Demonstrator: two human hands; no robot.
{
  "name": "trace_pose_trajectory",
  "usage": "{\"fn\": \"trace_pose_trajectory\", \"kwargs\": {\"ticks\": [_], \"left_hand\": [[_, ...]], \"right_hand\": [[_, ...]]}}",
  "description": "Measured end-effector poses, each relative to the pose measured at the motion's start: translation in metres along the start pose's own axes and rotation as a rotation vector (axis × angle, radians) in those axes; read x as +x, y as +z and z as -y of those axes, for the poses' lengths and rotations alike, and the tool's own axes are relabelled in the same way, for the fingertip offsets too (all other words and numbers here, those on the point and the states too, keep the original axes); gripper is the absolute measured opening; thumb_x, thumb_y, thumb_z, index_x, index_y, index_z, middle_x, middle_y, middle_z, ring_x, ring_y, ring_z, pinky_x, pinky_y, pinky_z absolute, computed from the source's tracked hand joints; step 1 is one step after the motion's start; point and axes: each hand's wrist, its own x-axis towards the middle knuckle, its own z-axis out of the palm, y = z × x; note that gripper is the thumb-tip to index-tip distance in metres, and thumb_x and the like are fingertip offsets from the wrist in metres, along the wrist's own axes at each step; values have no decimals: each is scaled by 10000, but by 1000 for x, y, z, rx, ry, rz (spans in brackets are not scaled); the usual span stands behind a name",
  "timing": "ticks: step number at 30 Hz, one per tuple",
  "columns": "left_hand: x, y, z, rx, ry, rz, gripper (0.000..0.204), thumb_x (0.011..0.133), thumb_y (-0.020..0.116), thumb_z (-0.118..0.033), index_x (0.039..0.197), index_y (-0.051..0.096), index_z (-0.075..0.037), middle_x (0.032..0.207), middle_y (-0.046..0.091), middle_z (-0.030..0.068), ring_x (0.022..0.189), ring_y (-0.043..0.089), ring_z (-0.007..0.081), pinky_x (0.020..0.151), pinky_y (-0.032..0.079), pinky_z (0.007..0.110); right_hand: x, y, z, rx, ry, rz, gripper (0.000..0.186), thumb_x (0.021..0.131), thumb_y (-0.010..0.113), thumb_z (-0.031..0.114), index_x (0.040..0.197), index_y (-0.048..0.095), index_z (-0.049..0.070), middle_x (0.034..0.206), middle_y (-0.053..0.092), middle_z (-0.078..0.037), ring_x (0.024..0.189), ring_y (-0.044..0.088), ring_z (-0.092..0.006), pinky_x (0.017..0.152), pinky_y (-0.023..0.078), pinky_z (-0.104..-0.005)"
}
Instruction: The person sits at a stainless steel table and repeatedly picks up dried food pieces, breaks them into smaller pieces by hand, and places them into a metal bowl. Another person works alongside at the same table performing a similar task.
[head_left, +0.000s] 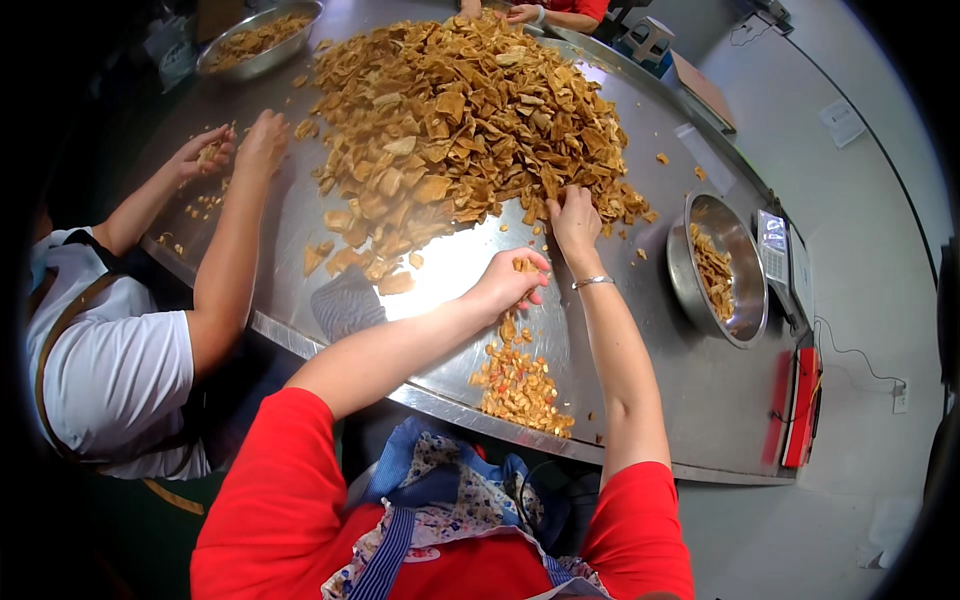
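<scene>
A large heap of golden-brown dried slices (450, 110) covers the back of the steel table (700, 400). My right hand (575, 220), with a bracelet at the wrist, is at the heap's near edge, fingers curled; what they grip is hidden. My left hand (512, 280) is closed around some dried pieces, above a small pile of yellow crumbs and bits (515, 395) by the front edge. A grey ridged cloth or glove (345, 300) lies beside my left forearm.
A co-worker's hands (230, 150) work at the left; another person is at the far edge. Steel bowls of slices stand at the right (685, 280) and back left (220, 62). A scale-like device (775, 250) and red object (800, 410) sit along the right edge.
</scene>
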Motion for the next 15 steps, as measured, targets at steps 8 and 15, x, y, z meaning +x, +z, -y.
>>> {"fn": "trace_pose_trajectory", "kwargs": {"ticks": [8,15], "left_hand": [[7,-11,-1,-206,132,-169,203,793,621,-195,786,454,-79,614,475,-7,466,466,66,380,362,192],[15,-23,-19,-163,317,-234,169,752,600,-88,866,479,-54,712,535,47,556,529,115,464,411,220]], "right_hand": [[-30,-30,-3,1058,287,318,146,829,527,145,770,561,16,626,518,-11,564,484,-89,518,387,-235],[-66,-86,27,846,188,758,155,814,553,157,823,634,25,650,589,-6,538,470,-43,490,383,-190]]}}
